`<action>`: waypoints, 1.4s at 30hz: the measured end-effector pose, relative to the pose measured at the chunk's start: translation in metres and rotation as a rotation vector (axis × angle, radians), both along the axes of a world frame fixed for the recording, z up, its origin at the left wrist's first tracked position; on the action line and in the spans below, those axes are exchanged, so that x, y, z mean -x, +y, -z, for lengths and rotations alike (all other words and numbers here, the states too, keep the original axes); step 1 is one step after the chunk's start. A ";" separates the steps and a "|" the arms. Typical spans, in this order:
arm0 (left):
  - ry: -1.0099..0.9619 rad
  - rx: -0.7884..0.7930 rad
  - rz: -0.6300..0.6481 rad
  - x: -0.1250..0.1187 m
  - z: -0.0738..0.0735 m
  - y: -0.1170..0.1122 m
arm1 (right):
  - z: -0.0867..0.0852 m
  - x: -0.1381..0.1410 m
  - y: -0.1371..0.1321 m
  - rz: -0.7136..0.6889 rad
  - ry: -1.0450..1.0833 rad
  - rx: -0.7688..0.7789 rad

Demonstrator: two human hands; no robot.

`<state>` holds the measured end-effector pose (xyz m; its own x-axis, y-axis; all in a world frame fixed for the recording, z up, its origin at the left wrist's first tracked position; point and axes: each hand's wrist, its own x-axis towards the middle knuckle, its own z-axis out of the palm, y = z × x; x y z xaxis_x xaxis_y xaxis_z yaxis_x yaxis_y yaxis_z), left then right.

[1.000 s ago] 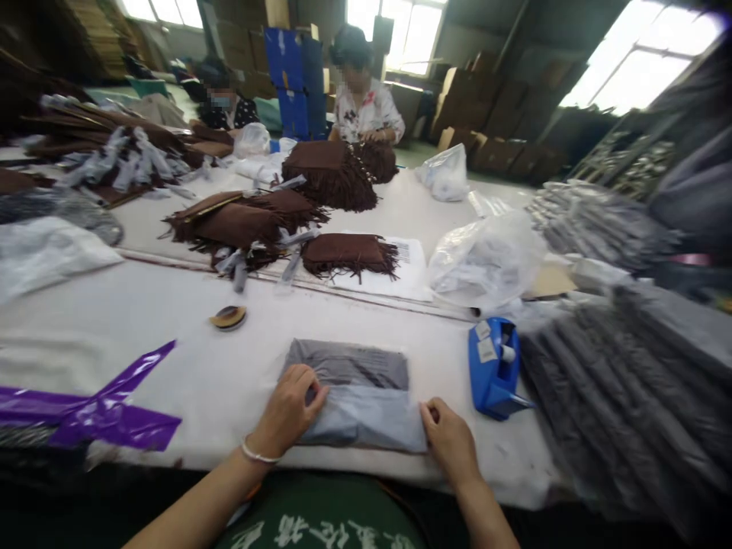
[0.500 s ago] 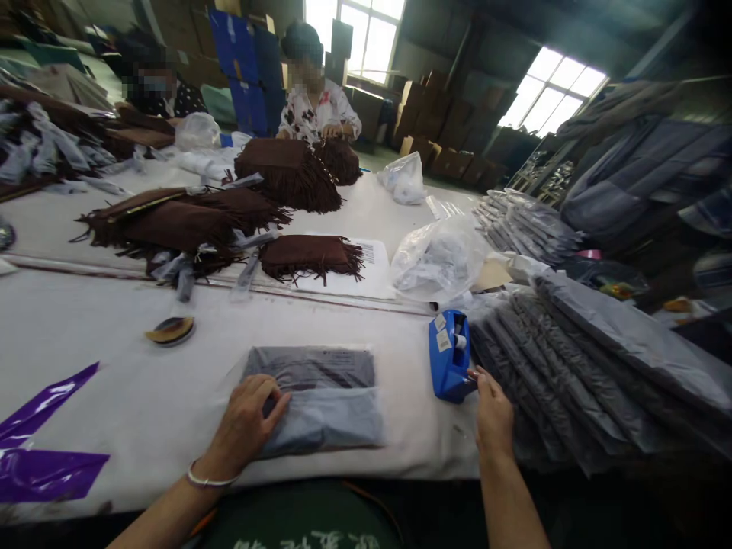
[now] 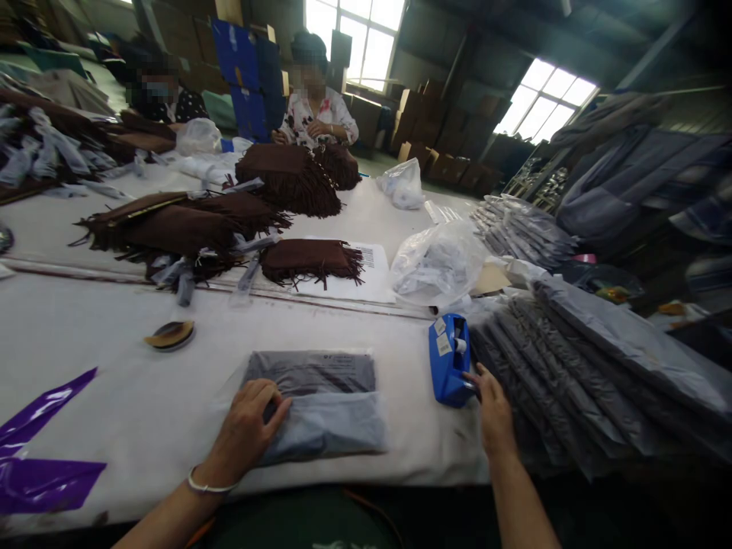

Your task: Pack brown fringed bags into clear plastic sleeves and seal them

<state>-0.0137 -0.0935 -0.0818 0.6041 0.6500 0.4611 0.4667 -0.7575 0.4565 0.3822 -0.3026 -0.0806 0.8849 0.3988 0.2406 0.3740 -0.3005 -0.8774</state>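
A grey folded item in a clear plastic bag [image 3: 320, 400] lies on the white table [image 3: 114, 366] in front of me. My left hand [image 3: 247, 427] presses flat on the bag's left part, fingers stretched over it. My right hand [image 3: 492, 408] reaches to the front end of a blue tape dispenser [image 3: 449, 358], fingertips pinched at its cutting edge; whether tape is between them I cannot make out.
A stack of bagged grey items [image 3: 583, 366] lies right of the dispenser. Brown fringed pieces [image 3: 309, 258], a crumpled plastic bag [image 3: 438, 263], a small tape roll [image 3: 170, 334] and purple film [image 3: 40, 450] lie on the table. Two people sit at the far end.
My right hand left the bag's right edge and went to the blue tape dispenser, where it stays. The left hand keeps pressing the bag. The view swung to the right.
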 end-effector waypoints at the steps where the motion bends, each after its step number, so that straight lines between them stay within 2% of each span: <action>1: 0.003 0.004 -0.007 0.000 -0.001 -0.001 | -0.004 0.004 0.003 -0.038 0.013 -0.017; 3: 0.012 0.014 -0.026 0.001 -0.004 -0.003 | -0.004 0.017 0.004 -0.008 -0.006 -0.079; 6: 0.036 0.042 -0.045 0.001 -0.006 -0.007 | 0.011 0.035 -0.012 0.136 -0.009 -0.119; 10: 0.046 0.087 -0.066 0.003 -0.005 -0.009 | 0.034 0.034 -0.040 0.203 0.021 0.186; 12: 0.029 0.108 -0.069 0.004 -0.003 -0.009 | 0.034 0.033 -0.042 0.204 -0.025 0.290; 13: 0.019 0.119 -0.063 0.005 -0.002 -0.009 | 0.030 0.036 -0.038 0.147 -0.053 0.294; 15: 0.005 0.145 -0.049 0.006 -0.001 -0.008 | 0.014 0.051 -0.018 -0.117 -0.103 0.251; 19: 0.008 0.171 -0.046 0.008 -0.002 -0.008 | -0.028 0.103 0.060 -0.957 -0.058 0.201; 20: 0.014 0.171 -0.045 0.008 -0.003 -0.008 | -0.037 0.116 0.082 -1.108 -0.064 0.230; 22: 0.027 0.165 -0.046 0.009 -0.004 -0.009 | -0.049 0.137 0.120 -1.335 -0.171 0.337; 25: 0.040 0.153 -0.068 0.010 -0.007 -0.011 | -0.051 0.154 0.156 -1.502 -0.391 0.535; 28: 0.041 0.155 -0.082 0.010 -0.009 -0.012 | -0.040 0.159 0.168 -1.492 -0.507 0.656; 32: 0.031 0.159 -0.085 0.008 -0.010 -0.012 | -0.024 0.147 0.167 -1.210 -0.633 0.721; 34: 0.032 0.167 -0.096 0.007 -0.010 -0.013 | -0.019 0.137 0.162 -1.060 -0.601 0.649; 36: 0.041 0.185 -0.092 0.010 -0.011 -0.012 | -0.019 0.129 0.155 -0.976 -0.424 0.506; 39: 0.072 0.223 -0.015 0.023 -0.018 -0.006 | -0.027 0.134 0.150 -0.998 -0.054 0.377; 42: 0.123 0.267 0.020 0.043 -0.026 0.003 | -0.045 0.162 0.158 -1.224 0.143 0.443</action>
<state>-0.0562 -0.0901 -0.0557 0.6587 0.7260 0.1977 0.5169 -0.6275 0.5823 0.2200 -0.1445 -0.0355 -0.0982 0.9782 -0.1833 0.5211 -0.1064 -0.8468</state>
